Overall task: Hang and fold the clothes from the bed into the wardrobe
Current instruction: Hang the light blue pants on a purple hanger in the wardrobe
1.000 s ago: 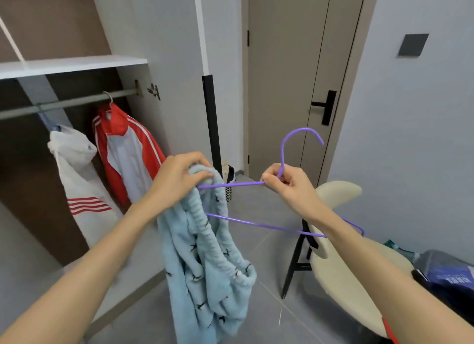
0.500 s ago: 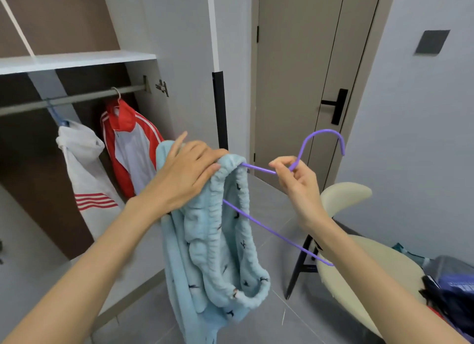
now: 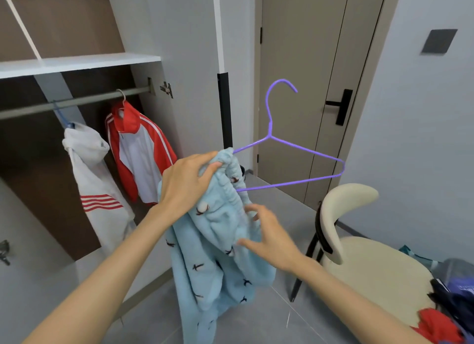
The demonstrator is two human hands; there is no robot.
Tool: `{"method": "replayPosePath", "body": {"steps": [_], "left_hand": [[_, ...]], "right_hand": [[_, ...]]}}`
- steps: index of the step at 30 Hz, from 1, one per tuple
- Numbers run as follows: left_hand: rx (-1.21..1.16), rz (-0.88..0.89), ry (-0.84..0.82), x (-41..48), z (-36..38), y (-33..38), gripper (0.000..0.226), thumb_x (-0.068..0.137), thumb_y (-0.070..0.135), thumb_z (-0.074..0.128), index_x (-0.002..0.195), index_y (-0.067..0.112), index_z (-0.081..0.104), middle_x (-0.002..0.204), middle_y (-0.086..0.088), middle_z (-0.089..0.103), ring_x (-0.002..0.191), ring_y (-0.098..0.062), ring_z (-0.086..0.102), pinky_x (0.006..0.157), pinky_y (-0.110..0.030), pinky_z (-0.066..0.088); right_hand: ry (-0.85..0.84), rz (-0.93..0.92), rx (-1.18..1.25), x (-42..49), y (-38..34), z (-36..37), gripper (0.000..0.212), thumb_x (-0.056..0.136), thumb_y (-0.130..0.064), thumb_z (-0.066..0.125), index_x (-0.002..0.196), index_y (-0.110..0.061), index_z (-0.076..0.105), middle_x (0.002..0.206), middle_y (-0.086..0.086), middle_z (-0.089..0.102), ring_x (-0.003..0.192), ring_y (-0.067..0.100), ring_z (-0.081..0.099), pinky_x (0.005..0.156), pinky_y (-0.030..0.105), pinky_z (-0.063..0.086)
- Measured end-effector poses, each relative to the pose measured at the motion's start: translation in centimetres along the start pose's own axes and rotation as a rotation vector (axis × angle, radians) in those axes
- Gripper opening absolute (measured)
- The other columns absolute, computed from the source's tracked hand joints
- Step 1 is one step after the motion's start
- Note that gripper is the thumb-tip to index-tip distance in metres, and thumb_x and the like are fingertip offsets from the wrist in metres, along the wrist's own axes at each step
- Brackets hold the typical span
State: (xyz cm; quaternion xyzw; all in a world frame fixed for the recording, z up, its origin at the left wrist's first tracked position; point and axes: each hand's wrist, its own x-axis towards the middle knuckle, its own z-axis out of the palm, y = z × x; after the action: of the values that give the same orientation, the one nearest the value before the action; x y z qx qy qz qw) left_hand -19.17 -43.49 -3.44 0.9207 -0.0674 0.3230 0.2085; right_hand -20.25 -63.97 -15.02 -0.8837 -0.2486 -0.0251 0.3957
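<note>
Your left hand [image 3: 189, 182] grips the blue garment [image 3: 218, 254] by its waistband, bunched over one hanger [image 3: 289, 148] arm; the rest of the hanger juts up and right of those fingers. Your right hand [image 3: 272, 238], fingers spread, touches cloth just below. If the left grip loosens, hanger or garment may well slip free.
</note>
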Motion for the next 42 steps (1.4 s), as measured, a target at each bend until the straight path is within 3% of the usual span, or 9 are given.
{"method": "replayPosePath", "body": {"steps": [8, 11, 14, 21, 26, 32, 36, 40, 42], "left_hand": [[-0.480, -0.129, -0.113, -0.5, -0.8, -2.4, 0.024, 0.091, 0.033, 0.062, 0.114, 0.031, 0.069, 0.094, 0.022, 0.070, 0.084, 0.006, 0.061, 0.078, -0.023, 0.049], [-0.490, -0.143, -0.141, -1.8, -0.4, -3.4, 0.020, 0.089, 0.030, 0.065, 0.107, 0.039, 0.069, 0.092, 0.028, 0.069, 0.088, 0.007, 0.061, 0.080, -0.016, 0.047], [-0.488, -0.188, -0.144, -2.9, -0.4, -5.3, 0.021, 0.086, 0.031, 0.069, 0.089, 0.052, 0.066, 0.077, 0.034, 0.065, 0.080, 0.007, 0.060, 0.075, -0.017, 0.048], [-0.354, -0.295, -0.285, -5.6, -0.4, -12.0, 0.035, 0.078, 0.031, 0.075, 0.070, 0.063, 0.065, 0.091, 0.032, 0.065, 0.076, 0.019, 0.056, 0.068, -0.006, 0.043], [-0.097, -0.299, -0.417, -7.6, 0.5, -14.2, 0.018, 0.083, 0.038, 0.070, 0.098, 0.048, 0.070, 0.098, 0.013, 0.073, 0.089, -0.005, 0.064, 0.078, -0.030, 0.047], [-0.011, -0.279, -0.381, -8.9, 2.8, -12.1, 0.023, 0.087, 0.045, 0.062, 0.109, 0.042, 0.070, 0.109, 0.010, 0.071, 0.098, -0.012, 0.063, 0.072, -0.025, 0.040], [-0.246, -0.448, -0.260, -8.6, 2.8, -10.3, 0.013, 0.081, 0.046, 0.070, 0.078, 0.058, 0.068, 0.090, 0.023, 0.072, 0.087, 0.000, 0.062, 0.085, -0.025, 0.047], [-0.368, -0.583, -0.247, -8.1, 2.4, -10.5, 0.015, 0.068, 0.054, 0.076, 0.061, 0.060, 0.064, 0.069, 0.029, 0.067, 0.077, -0.004, 0.065, 0.084, -0.039, 0.053], [-0.401, -0.600, -0.228, -8.2, 2.1, -10.5, 0.017, 0.057, 0.068, 0.076, 0.063, 0.054, 0.068, 0.069, 0.023, 0.069, 0.077, -0.009, 0.067, 0.083, -0.038, 0.053]], "right_hand": [[-0.555, 0.206, -0.241, 1.3, 3.5, 3.0, 0.028, 0.067, -0.043, 0.057, 0.091, -0.029, 0.050, 0.102, -0.005, 0.056, 0.106, 0.025, 0.044, 0.096, 0.041, 0.037], [-0.629, 0.252, -0.543, 0.8, 4.5, 2.9, 0.032, 0.078, -0.042, 0.056, 0.109, -0.033, 0.053, 0.113, -0.002, 0.055, 0.112, 0.026, 0.041, 0.095, 0.047, 0.028], [-0.531, 0.367, -0.910, 0.5, 6.6, 1.5, 0.044, 0.089, -0.041, 0.047, 0.132, -0.032, 0.045, 0.135, 0.002, 0.048, 0.129, 0.029, 0.031, 0.101, 0.046, 0.024], [-0.127, 0.409, -1.073, 0.2, 9.2, -2.5, 0.032, 0.093, -0.015, 0.041, 0.123, -0.024, 0.049, 0.127, -0.006, 0.054, 0.125, 0.024, 0.035, 0.091, 0.037, 0.031], [-0.117, 0.370, -1.222, 1.1, 8.6, -3.3, 0.036, 0.094, -0.015, 0.045, 0.129, -0.021, 0.039, 0.141, -0.004, 0.045, 0.136, 0.029, 0.028, 0.098, 0.040, 0.033], [0.154, 0.113, -0.864, 3.2, 5.3, -1.8, 0.036, 0.085, -0.003, 0.055, 0.115, -0.021, 0.047, 0.157, 0.001, 0.026, 0.118, 0.030, 0.044, 0.085, 0.041, 0.035], [0.217, -0.078, -0.454, 4.8, 3.6, -0.4, 0.036, 0.081, -0.009, 0.061, 0.113, -0.021, 0.052, 0.155, 0.005, 0.027, 0.120, 0.035, 0.036, 0.088, 0.046, 0.040], [0.154, 0.157, -0.456, 5.5, 3.2, -1.9, 0.081, 0.074, -0.027, 0.070, 0.141, -0.036, 0.025, 0.150, 0.005, 0.031, 0.125, 0.035, 0.038, 0.102, 0.046, 0.034], [0.104, 0.248, -0.501, 5.5, 3.1, -3.3, 0.061, 0.078, -0.035, 0.072, 0.131, -0.026, 0.043, 0.119, 0.004, 0.057, 0.104, 0.033, 0.053, 0.082, 0.038, 0.039]]}}
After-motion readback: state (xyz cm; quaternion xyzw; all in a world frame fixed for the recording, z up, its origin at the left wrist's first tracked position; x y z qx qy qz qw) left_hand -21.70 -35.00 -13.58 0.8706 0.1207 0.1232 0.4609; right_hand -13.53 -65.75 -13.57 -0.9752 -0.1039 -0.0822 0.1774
